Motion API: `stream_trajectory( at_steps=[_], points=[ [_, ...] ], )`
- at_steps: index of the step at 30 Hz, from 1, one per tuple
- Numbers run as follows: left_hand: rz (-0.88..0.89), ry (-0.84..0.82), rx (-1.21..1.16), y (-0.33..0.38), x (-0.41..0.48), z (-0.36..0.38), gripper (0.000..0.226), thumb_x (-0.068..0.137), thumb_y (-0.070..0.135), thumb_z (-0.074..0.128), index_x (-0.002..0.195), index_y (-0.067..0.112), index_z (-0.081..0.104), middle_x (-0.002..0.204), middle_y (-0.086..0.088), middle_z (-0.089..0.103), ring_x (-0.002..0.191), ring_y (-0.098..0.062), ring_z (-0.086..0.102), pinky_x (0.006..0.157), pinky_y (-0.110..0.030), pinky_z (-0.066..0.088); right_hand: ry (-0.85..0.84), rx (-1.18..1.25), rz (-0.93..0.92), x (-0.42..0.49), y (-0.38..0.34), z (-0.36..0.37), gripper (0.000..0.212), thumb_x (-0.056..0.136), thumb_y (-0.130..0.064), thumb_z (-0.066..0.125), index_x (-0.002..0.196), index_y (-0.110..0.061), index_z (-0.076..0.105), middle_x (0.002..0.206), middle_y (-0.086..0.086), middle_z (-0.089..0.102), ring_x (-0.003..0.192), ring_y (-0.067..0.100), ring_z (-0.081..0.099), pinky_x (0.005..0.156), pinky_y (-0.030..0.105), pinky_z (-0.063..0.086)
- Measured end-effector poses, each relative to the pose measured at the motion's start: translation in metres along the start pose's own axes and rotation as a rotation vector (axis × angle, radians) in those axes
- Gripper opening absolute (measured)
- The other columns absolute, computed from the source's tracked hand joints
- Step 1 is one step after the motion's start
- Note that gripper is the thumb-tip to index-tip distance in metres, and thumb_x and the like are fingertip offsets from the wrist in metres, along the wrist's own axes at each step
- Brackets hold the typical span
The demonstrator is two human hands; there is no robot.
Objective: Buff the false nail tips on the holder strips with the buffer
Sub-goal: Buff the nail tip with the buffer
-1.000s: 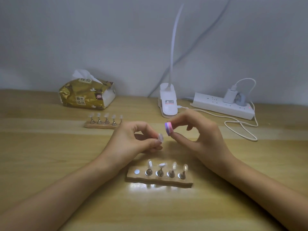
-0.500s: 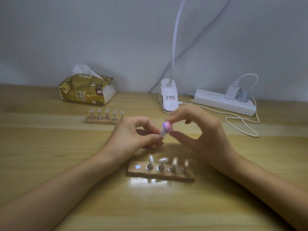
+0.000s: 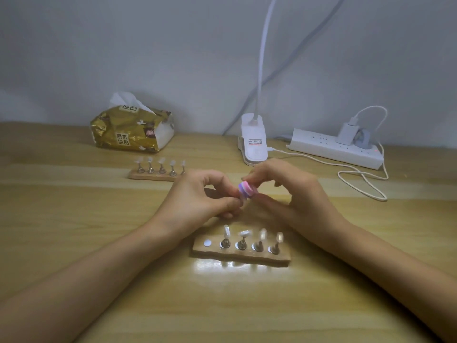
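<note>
Buffer (image 3: 248, 190): small striped block, pinched in right grip (image 3: 291, 194), held above near holder strip (image 3: 241, 254) on counter (image 3: 74, 243).
Left grip (image 3: 197, 196): clenched on a small piece pressed to the buffer, apparently one nail tip, mostly hidden.
Near strip: four tips standing, leftmost socket (image 3: 207, 242) vacant.
Far holder strip (image 3: 153, 175): five tips.
Progress: one tip in hand; which others are buffed, cannot tell.

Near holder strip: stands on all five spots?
No: the near holder strip carries four stands; its leftmost spot is a bare metal disc.
</note>
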State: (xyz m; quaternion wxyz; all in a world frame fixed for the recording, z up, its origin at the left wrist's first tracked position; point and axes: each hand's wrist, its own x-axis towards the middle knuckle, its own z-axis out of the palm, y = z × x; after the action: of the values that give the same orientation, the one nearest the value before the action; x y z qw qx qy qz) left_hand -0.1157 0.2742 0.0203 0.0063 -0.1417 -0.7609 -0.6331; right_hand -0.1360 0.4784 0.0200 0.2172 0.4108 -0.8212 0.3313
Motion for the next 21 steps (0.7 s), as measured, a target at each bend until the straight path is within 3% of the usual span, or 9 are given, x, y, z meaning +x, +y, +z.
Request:
stream_trajectory(
  at_steps=[3,8,11,14,17,21],
  points=[
    [0.002,0.005,-0.006,-0.0007,-0.0006,0.0004,0.027,0.078,-0.004,0.076,0.063,0.018,0.070,0.070,-0.007,0.073,0.071,-0.023,0.075,0.059,-0.020,0.054,0.062,-0.015,-0.007,-0.0014,0.0033,-0.0021,0.006,0.091,-0.005,0.073,0.094,-0.007,0.068,0.092,0.000,0.067,0.089,0.009,0.061,0.080,0.012,0.039],
    [-0.009,0.012,-0.009,-0.0018,-0.0006,-0.0003,0.015,0.078,0.000,0.077,0.070,0.009,0.070,0.065,-0.005,0.071,0.063,-0.017,0.072,0.055,-0.019,0.052,0.000,0.022,0.020,-0.0022,0.0056,-0.0041,0.007,0.089,-0.003,0.073,0.095,-0.005,0.071,0.095,0.003,0.068,0.091,0.017,0.064,0.080,0.027,0.048],
    [-0.011,0.023,0.020,-0.0015,-0.0008,0.0002,0.017,0.078,0.001,0.078,0.067,0.011,0.069,0.061,-0.002,0.068,0.057,-0.013,0.068,0.053,-0.020,0.051,0.070,-0.016,-0.066,-0.0003,0.0028,-0.0025,0.007,0.090,-0.006,0.074,0.095,-0.007,0.070,0.094,0.004,0.068,0.091,0.017,0.064,0.081,0.020,0.045],
    [-0.004,0.026,0.076,-0.0018,-0.0002,0.0006,0.017,0.077,0.003,0.079,0.066,0.013,0.069,0.058,-0.002,0.067,0.051,-0.010,0.062,0.050,-0.020,0.048,0.013,0.021,-0.004,-0.0019,0.0018,-0.0020,0.005,0.089,-0.007,0.075,0.093,-0.007,0.071,0.093,0.004,0.068,0.088,0.016,0.064,0.079,0.023,0.047],
    [-0.003,0.032,0.081,-0.0017,-0.0002,0.0010,0.018,0.077,0.004,0.079,0.065,0.015,0.070,0.057,-0.001,0.065,0.049,-0.009,0.058,0.049,-0.019,0.045,0.082,-0.020,-0.025,-0.0020,0.0022,-0.0036,0.005,0.091,-0.008,0.074,0.094,-0.008,0.071,0.091,0.004,0.067,0.088,0.014,0.062,0.079,0.015,0.041],
    [0.000,0.030,0.105,-0.0027,0.0008,0.0017,0.018,0.077,0.003,0.078,0.065,0.013,0.069,0.055,0.001,0.064,0.048,-0.010,0.057,0.048,-0.018,0.044,0.002,0.017,0.021,-0.0016,0.0037,-0.0010,0.008,0.090,-0.003,0.074,0.096,-0.007,0.072,0.094,0.005,0.066,0.088,0.017,0.063,0.078,0.025,0.046]
  ],
)
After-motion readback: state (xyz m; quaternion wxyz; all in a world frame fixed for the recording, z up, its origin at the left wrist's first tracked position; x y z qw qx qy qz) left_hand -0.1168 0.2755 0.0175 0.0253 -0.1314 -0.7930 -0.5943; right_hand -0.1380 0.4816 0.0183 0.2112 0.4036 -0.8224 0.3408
